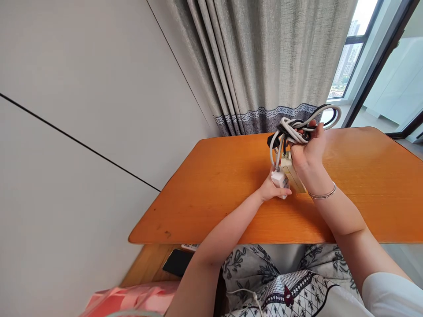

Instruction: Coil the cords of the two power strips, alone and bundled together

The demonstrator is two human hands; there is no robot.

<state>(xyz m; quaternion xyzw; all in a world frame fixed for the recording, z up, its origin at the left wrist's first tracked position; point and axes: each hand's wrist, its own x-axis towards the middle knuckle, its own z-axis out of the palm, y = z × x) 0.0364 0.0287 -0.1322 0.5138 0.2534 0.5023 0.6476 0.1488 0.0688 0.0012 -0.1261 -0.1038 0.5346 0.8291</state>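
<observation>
My left hand [271, 189] is closed round a white power strip [279, 178], its thumb pressed along the near side. Just right of that, a longer cream-coloured power strip [296, 178] slants down toward the tabletop; whether it rests there I cannot tell. Palm up, my right hand [309, 149] has its fingers curled round a bundle of white and black cords [294, 130]. The cords loop out past both sides of the hand, and white ones run down into the white strip. At the bundle's left end hangs a black plug [272, 141]. Some fingertips are hidden.
An orange-brown wooden table [211, 185] lies under both hands. Beyond its far edge hang grey curtains [274, 66], with a smooth pale panel [82, 88] to the left. Below the near edge are a dark flat object [177, 262] and pink material [139, 299].
</observation>
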